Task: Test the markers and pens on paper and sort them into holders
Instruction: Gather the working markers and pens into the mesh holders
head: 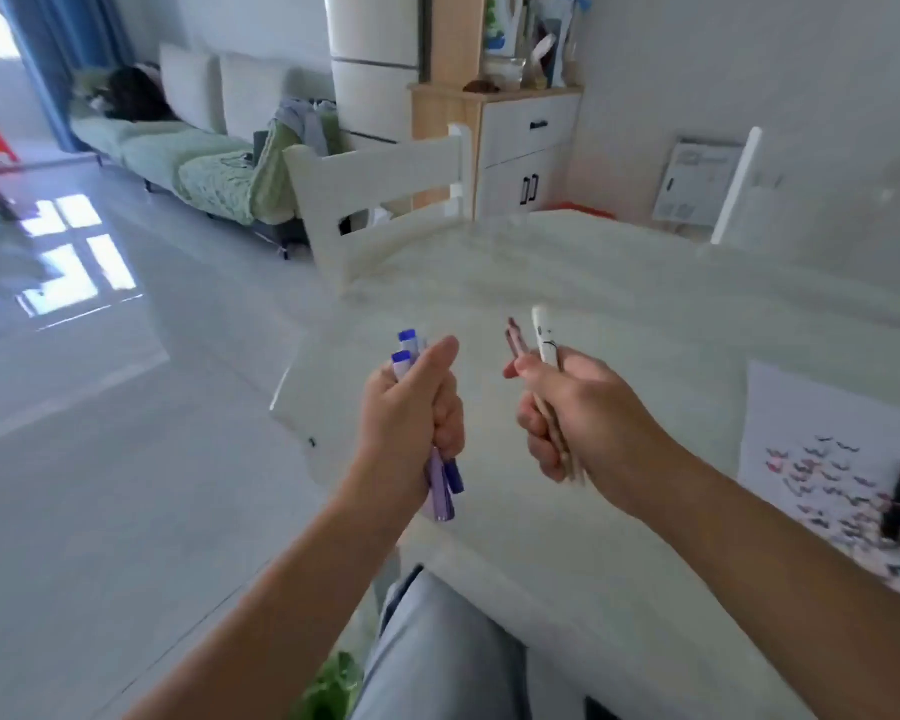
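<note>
The left hand [411,402] gripped a bundle of blue-capped markers [406,350], fist closed. The right hand [567,413] clutched several pens [544,335], tips up. Both hovered apart above the tabletop [619,283]; the scribbled paper [811,439] lay to the right.

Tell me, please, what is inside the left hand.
The left hand grips markers: blue caps poke out above, purple barrels below. Fingers hide their middles, so the count is unclear.
</note>
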